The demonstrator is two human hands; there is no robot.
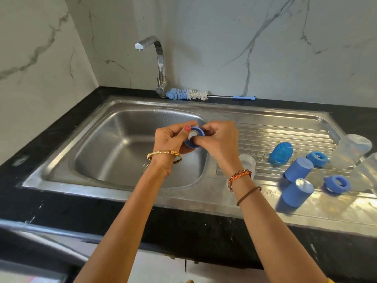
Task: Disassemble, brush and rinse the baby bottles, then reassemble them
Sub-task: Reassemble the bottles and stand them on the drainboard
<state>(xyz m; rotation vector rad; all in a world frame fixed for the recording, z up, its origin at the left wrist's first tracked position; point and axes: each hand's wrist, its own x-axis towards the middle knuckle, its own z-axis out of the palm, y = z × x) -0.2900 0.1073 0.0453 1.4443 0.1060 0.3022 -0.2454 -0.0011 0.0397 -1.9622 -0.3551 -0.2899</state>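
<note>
We see both hands pinching one smooth blue plastic collar ring [193, 137] over the steel basin [114, 144]: left hand [170, 139] at nine o'clock, right hand [219, 139] at three. Round caps [298, 170] and clear bottles [354, 149] crowd the ribbed drainboard [265, 135] at three o'clock.

brush [186, 94] lies behind sink [114, 144], beside tap [160, 64]; caps [297, 169] on drainboard [285, 137] right.

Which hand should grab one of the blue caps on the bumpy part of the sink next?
Probably the right hand. The blue caps lie on the draining board, on its side. The left hand is over the basin and could keep holding the blue ring.
</note>
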